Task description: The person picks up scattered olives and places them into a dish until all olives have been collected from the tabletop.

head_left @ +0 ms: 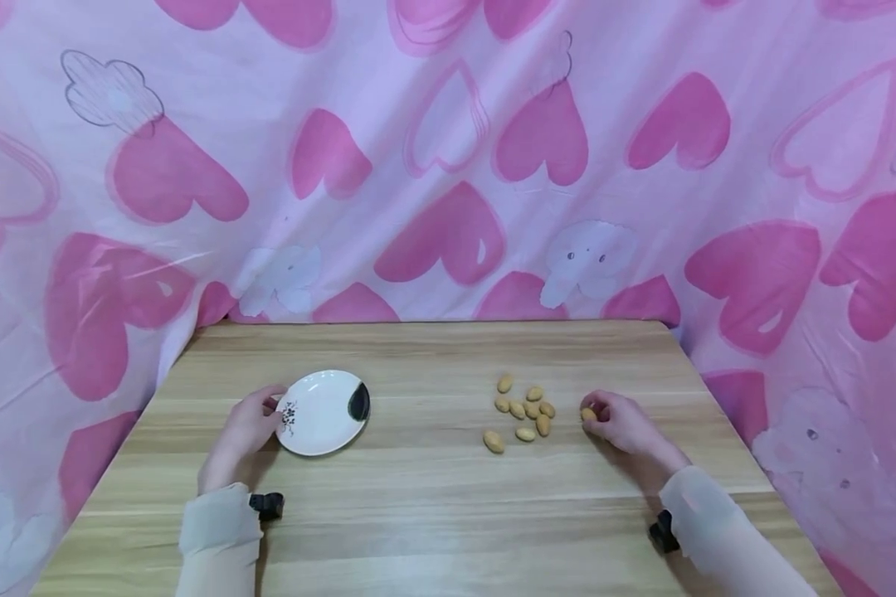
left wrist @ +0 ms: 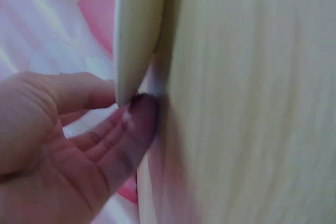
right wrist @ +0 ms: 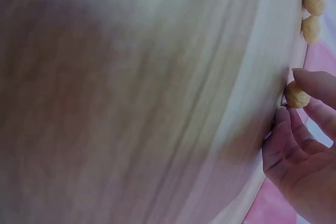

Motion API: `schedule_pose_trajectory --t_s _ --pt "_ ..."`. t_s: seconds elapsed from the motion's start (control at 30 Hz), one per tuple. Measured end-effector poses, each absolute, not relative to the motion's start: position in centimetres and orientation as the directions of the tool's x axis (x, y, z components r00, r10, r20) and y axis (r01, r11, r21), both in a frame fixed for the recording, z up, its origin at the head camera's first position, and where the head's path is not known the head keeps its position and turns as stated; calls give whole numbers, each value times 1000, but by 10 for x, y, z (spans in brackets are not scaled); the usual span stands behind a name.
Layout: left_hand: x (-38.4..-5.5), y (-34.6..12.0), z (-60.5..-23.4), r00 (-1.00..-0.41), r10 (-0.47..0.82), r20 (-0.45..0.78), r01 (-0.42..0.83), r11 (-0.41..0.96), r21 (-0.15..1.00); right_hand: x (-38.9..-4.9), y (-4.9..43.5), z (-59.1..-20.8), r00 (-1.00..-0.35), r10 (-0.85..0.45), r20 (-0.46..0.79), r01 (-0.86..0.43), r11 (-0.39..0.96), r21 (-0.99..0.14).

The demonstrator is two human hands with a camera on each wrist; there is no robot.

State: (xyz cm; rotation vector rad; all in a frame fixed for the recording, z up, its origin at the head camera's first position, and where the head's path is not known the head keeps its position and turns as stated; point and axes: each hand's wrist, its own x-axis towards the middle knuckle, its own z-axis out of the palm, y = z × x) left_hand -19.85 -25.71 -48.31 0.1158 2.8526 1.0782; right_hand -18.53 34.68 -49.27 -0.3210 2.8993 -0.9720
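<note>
On the wood-grain bench (head_left: 418, 531), the white plate (head_left: 321, 414) bears a dark oval patch at its right rim and a small dark sprig print toward its left. The person's left grip (head_left: 246, 423) is narrow, pinching the plate's left rim with the thumb above and fingers beneath. Well to the right of the plate, nine tan oval nuts (head_left: 532, 410) lie loosely grouped. Farther right of the plate, beyond that group, the right grip (head_left: 620, 419) holds a single nut (head_left: 587, 414) between thumb and fingers. Behind the plate hangs a pink heart-patterned curtain (head_left: 440, 232).
</note>
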Motion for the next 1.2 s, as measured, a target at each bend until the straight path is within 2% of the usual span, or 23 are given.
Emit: schedule_pose_trajectory --t_s 0.3,0.67,1.03,1.2 --pt "-195 -256 -483 -994 75 -78 2 731 683 -183 343 -492 -961 -278 0 -230 794 -563" --pt "-201 -251 -478 -994 41 -106 -45 714 699 -183 333 -453 -912 -409 30 -378 811 -447" --pt "-198 -258 -482 -994 47 -95 -32 717 696 -185 266 -432 -867 -495 63 -465 757 -459" --pt "-198 -258 -483 -995 49 -87 -26 711 703 -181 229 -435 -790 -593 159 -591 664 -459"
